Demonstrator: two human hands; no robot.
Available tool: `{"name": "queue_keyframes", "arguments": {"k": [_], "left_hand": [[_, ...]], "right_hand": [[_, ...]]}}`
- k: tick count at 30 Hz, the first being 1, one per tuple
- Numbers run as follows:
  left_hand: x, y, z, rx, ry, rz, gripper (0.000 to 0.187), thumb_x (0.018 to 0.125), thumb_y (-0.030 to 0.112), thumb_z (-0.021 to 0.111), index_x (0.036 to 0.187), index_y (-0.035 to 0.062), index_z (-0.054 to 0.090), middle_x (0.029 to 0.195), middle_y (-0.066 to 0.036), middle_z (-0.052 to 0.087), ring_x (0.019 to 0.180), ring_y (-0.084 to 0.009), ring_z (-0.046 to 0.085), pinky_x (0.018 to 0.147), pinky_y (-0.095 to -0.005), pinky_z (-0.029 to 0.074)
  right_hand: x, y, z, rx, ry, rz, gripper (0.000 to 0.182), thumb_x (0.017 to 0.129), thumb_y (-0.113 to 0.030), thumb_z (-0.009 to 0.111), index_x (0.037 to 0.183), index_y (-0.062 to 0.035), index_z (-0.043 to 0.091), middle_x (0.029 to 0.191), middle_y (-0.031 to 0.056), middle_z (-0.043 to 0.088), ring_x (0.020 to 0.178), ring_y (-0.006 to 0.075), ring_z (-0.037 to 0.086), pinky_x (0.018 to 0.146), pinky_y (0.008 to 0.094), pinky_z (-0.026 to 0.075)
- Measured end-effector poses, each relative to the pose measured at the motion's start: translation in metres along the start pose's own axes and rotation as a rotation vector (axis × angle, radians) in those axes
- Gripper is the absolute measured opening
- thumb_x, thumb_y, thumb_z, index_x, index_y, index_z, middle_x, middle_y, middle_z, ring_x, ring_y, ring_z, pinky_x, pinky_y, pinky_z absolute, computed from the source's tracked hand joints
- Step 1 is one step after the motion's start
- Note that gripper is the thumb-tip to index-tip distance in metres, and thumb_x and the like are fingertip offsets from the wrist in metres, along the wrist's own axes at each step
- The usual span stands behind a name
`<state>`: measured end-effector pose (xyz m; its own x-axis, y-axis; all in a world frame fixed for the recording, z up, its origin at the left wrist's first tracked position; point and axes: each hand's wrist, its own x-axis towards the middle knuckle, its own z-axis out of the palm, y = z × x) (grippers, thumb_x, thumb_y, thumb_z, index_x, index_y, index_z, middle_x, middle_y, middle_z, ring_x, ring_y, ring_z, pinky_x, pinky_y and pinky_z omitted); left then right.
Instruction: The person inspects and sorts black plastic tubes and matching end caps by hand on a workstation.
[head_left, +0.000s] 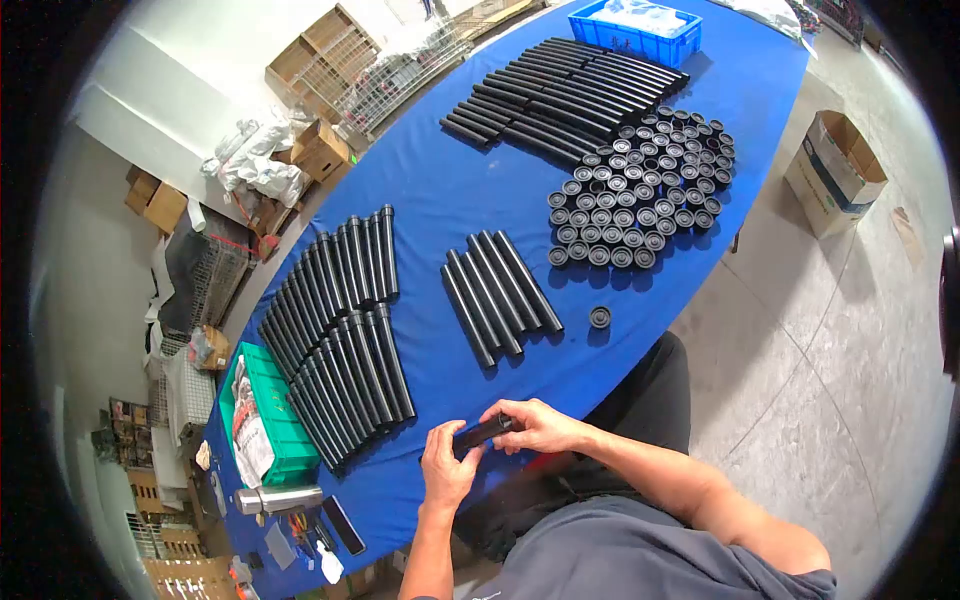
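Close to my body at the table's near edge, my left hand (450, 465) is closed round a short-looking stretch of black tube (483, 432). My right hand (537, 428) has its fingers wrapped at the tube's other end; whether a cap is under them cannot be made out. Several plain black tubes (500, 298) lie side by side ahead of my hands. To their right sits a single round black cap (600, 317). Two rows of black tubes with wider ends (350, 385) lie on the left.
A blue cloth (430, 190) covers the table. Many black caps (640, 200) and more tubes (570, 95) lie farther back, before a blue bin (640, 38). At left are a green crate (295, 445), a phone (343, 525) and small tools. A cardboard box (835, 175) stands on the floor.
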<state>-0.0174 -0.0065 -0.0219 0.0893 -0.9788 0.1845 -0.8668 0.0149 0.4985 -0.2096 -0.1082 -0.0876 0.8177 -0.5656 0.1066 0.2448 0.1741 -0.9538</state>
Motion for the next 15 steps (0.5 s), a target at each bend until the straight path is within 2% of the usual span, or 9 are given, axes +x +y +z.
{"name": "queue_keyframes", "arguments": {"k": [5, 15], "left_hand": [[0.0021, -0.0026, 0.0015, -0.016, -0.028, -0.002, 0.044, 0.071, 0.004, 0.083, 0.110, 0.0030, 0.062, 0.105, -0.015, 0.066, 0.100, -0.0349, 0.064, 0.087, -0.0432, 0.052], [0.0008, -0.0035, 0.0007, -0.072, -0.030, -0.032, 0.040, 0.072, 0.003, 0.082, 0.107, 0.0035, 0.062, 0.101, -0.013, 0.067, 0.096, -0.0340, 0.065, 0.084, -0.0424, 0.052]], "right_hand": [[0.0006, -0.0002, 0.0007, 0.030, 0.005, 0.013, 0.038, 0.096, -0.014, 0.069, 0.130, -0.0027, 0.056, 0.085, 0.0063, 0.070, 0.073, 0.0101, 0.065, 0.068, 0.0297, 0.055], [-0.0011, -0.0005, 0.0021, 0.085, 0.004, 0.031, 0.042, 0.097, -0.013, 0.068, 0.136, -0.0038, 0.055, 0.085, 0.0060, 0.070, 0.075, 0.0102, 0.066, 0.068, 0.0291, 0.055]]}}
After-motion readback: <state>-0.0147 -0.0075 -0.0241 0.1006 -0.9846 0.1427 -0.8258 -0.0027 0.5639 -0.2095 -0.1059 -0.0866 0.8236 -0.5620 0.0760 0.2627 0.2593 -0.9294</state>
